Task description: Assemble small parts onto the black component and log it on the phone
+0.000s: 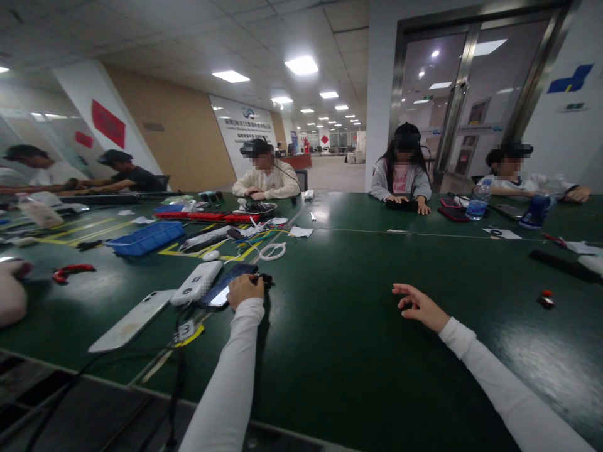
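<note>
My left hand (245, 290), in a white sleeve, is curled beside a dark-screened phone (225, 290) on the green table. Its fingers close round a small black object (266, 280) that juts out on the right; most of it is hidden, so I cannot make out its kind. My right hand (421, 306) hovers low over the table to the right, fingers apart and holding nothing. Left of the phone lie a white power bank (196, 282) and a larger white phone (132, 320), with a white rounded case (211, 256) just behind.
Black cables (177, 364) hang over the near table edge. A blue tray (147, 238), tangled wires (259, 235) and a white cable coil (272, 252) lie farther left. A red-and-black item (547, 299) and water bottle (479, 201) are right. Several people sit around the table.
</note>
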`<state>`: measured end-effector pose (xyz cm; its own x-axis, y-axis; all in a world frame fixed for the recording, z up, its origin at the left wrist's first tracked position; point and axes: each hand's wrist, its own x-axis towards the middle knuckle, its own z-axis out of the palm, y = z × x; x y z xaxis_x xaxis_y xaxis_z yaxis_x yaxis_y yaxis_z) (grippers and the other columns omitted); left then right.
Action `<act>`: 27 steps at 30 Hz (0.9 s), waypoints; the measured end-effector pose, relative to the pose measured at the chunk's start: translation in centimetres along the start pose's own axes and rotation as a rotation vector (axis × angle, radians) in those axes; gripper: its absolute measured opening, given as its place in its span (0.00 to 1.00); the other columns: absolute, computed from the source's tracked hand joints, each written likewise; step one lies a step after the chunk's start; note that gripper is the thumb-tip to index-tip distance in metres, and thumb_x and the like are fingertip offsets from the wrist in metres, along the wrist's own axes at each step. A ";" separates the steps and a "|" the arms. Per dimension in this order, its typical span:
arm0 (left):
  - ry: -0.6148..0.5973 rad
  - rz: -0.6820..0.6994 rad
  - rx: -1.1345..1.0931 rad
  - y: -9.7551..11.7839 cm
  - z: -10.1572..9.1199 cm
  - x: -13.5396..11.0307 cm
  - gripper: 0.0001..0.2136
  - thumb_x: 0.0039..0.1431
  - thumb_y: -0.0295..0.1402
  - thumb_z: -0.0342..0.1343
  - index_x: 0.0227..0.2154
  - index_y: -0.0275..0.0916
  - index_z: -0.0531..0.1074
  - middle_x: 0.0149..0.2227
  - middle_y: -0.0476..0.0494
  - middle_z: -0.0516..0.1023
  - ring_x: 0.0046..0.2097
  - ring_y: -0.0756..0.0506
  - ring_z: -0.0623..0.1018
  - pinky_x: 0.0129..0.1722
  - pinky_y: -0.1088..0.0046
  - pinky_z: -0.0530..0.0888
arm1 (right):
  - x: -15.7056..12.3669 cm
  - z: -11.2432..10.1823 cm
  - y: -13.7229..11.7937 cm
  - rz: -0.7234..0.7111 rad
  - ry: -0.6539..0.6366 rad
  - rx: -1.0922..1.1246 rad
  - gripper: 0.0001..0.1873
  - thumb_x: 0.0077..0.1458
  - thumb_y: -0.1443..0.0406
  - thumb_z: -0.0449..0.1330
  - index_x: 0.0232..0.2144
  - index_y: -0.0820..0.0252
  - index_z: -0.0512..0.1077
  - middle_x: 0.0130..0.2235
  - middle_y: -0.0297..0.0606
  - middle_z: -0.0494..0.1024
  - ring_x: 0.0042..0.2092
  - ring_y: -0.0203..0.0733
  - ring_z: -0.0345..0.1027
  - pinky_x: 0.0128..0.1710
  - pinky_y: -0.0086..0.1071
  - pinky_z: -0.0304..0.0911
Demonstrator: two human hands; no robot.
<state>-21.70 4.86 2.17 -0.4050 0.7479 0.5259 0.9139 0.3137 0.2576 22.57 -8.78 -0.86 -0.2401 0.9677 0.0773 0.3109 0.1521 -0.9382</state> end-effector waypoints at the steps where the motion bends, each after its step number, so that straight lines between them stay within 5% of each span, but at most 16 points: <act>1: -0.007 0.005 0.005 -0.1 0.1 0.1 0.13 0.48 0.40 0.46 0.32 0.36 0.67 0.37 0.38 0.68 0.43 0.39 0.64 0.37 0.63 0.62 | 0.0 0.0 0.1 -0.001 0.003 0.004 0.32 0.42 0.72 0.55 0.50 0.52 0.53 0.51 0.41 0.60 0.38 0.39 0.64 0.29 0.33 0.61; 27: -0.099 0.010 0.016 -0.4 1.3 1.0 0.14 0.49 0.40 0.44 0.32 0.34 0.65 0.35 0.36 0.69 0.40 0.39 0.67 0.36 0.66 0.62 | 0.1 0.1 0.0 0.005 -0.004 -0.004 0.31 0.42 0.71 0.56 0.50 0.52 0.54 0.51 0.40 0.60 0.38 0.39 0.63 0.29 0.33 0.60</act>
<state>-22.42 6.21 1.52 -0.3918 0.8049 0.4457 0.9186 0.3148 0.2391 22.48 -8.75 -0.88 -0.2418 0.9677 0.0709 0.3155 0.1476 -0.9374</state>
